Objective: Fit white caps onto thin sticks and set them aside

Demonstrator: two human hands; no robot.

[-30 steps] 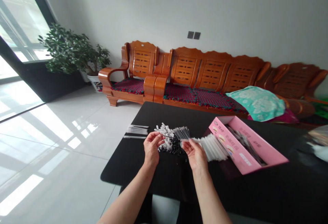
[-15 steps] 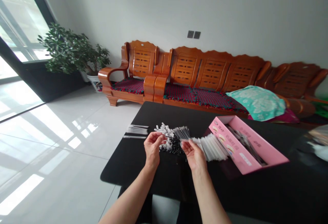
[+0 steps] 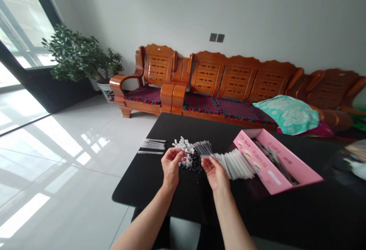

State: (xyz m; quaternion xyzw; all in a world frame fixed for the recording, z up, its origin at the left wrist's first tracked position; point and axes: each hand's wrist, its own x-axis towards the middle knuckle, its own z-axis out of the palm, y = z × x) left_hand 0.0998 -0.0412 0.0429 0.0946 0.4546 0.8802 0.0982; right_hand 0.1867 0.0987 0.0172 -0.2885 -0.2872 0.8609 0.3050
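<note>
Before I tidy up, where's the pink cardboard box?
In the head view, the open pink cardboard box sits on the right of the black table, beside the white plastic tubes.

A carved wooden sofa [image 3: 237, 78] with woven red seat pads [image 3: 220, 109], a teal floral cushion [image 3: 287, 114] on top, a potted plant [image 3: 80, 53] beyond.

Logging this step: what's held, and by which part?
Apparently a thin stick, its ends pinched by the left hand and right hand; too fine to confirm.
</note>
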